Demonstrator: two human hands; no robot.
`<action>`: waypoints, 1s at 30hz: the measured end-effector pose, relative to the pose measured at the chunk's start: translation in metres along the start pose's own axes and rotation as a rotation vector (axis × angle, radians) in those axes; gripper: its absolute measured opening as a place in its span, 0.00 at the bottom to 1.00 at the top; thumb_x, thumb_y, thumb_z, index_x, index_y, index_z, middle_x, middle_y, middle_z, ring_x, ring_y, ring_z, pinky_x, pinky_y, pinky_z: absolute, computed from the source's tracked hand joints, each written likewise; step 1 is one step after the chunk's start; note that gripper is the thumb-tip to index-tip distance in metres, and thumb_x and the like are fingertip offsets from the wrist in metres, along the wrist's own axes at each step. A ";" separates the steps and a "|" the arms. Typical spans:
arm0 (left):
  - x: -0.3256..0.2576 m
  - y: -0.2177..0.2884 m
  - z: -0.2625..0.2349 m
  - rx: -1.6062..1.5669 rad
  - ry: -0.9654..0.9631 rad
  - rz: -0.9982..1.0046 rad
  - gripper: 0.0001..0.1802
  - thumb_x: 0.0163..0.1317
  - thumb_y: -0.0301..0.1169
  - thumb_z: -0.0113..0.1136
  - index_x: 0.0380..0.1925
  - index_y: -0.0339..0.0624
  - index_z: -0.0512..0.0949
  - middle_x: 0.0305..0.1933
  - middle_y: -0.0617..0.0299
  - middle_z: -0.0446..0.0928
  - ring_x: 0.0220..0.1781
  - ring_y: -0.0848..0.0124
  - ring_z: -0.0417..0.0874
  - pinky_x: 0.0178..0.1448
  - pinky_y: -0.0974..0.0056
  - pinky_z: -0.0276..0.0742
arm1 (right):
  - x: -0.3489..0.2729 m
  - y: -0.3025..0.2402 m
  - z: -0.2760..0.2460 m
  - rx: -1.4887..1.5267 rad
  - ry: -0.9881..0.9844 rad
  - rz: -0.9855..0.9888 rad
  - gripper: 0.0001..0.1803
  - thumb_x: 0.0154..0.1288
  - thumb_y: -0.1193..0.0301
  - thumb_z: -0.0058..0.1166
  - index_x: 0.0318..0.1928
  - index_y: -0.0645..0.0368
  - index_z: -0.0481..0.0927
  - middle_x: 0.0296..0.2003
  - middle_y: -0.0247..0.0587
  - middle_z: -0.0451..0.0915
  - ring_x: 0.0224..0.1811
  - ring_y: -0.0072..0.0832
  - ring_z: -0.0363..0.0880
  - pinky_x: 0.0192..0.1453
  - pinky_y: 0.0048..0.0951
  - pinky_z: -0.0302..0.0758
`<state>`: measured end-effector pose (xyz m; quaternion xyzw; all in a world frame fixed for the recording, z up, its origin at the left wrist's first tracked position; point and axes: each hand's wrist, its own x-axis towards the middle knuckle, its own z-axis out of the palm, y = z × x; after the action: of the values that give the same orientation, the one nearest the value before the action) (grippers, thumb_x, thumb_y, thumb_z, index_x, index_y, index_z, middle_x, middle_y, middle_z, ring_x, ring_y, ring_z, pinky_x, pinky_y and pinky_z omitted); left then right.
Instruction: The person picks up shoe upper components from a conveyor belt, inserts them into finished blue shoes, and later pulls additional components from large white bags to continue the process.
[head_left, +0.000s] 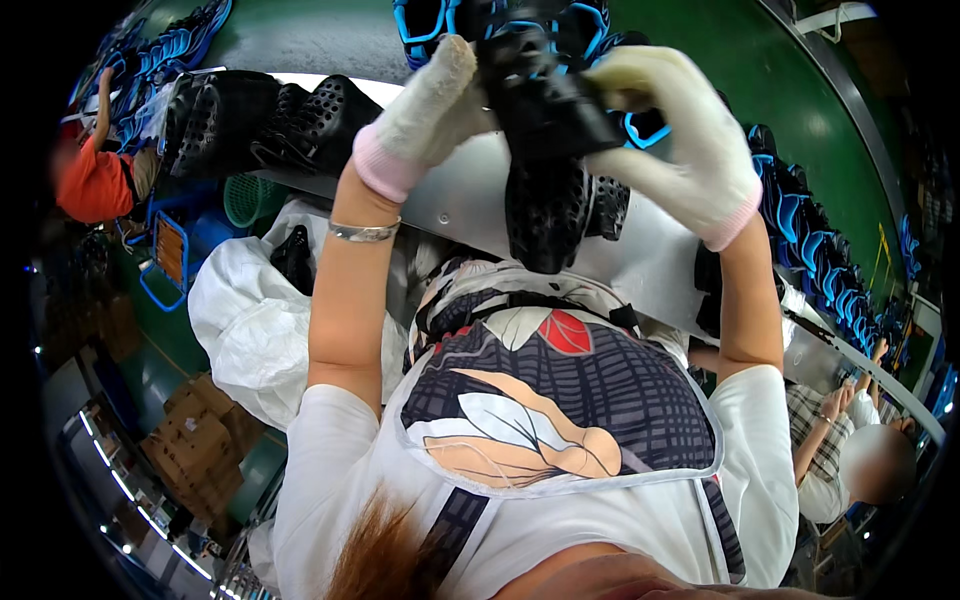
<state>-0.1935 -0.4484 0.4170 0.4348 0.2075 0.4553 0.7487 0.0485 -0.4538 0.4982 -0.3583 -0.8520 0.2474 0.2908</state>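
My two hands are raised over the metal bench in white gloves with pink cuffs. Between them is a black clog [550,100], tilted and smeared by motion, so its details are hard to make out. My left hand [425,115] is closed at its left side, some fingers hidden. My right hand [685,145] grips its right side, thumb low and fingers curled above. Just below, another black clog [545,215] with round holes lies at the bench's near edge, a second dark one partly behind it.
Several black perforated clogs [225,125] stand on the bench [450,205] at the left. Blue-and-black pieces line racks [810,240] at the right. A white sack [250,320], a green basket [250,200] and cartons [195,445] are lower left. Co-workers sit at both sides.
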 end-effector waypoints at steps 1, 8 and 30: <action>0.000 0.000 0.006 -0.035 0.126 -0.003 0.39 0.67 0.61 0.50 0.65 0.41 0.67 0.61 0.56 0.74 0.62 0.67 0.76 0.66 0.58 0.73 | 0.010 0.001 0.009 0.011 -0.033 -0.027 0.26 0.50 0.66 0.70 0.50 0.59 0.77 0.45 0.43 0.77 0.42 0.34 0.81 0.49 0.31 0.78; 0.001 -0.022 -0.047 -0.139 0.366 -0.007 0.30 0.72 0.51 0.49 0.62 0.38 0.68 0.59 0.54 0.75 0.59 0.63 0.78 0.64 0.59 0.76 | 0.067 0.019 0.052 -0.010 -0.328 0.230 0.30 0.58 0.51 0.62 0.48 0.66 0.78 0.35 0.53 0.81 0.38 0.43 0.82 0.44 0.37 0.78; 0.065 -0.054 -0.128 -0.188 0.604 -0.228 0.21 0.66 0.44 0.62 0.48 0.37 0.76 0.43 0.61 0.79 0.45 0.71 0.81 0.52 0.61 0.80 | 0.134 0.106 0.120 -0.085 -0.449 0.711 0.29 0.56 0.45 0.51 0.36 0.62 0.82 0.28 0.49 0.82 0.33 0.43 0.82 0.44 0.37 0.78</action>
<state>-0.2248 -0.3441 0.3088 0.1834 0.4243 0.4939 0.7365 -0.0599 -0.3121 0.3892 -0.5789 -0.7270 0.3687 -0.0204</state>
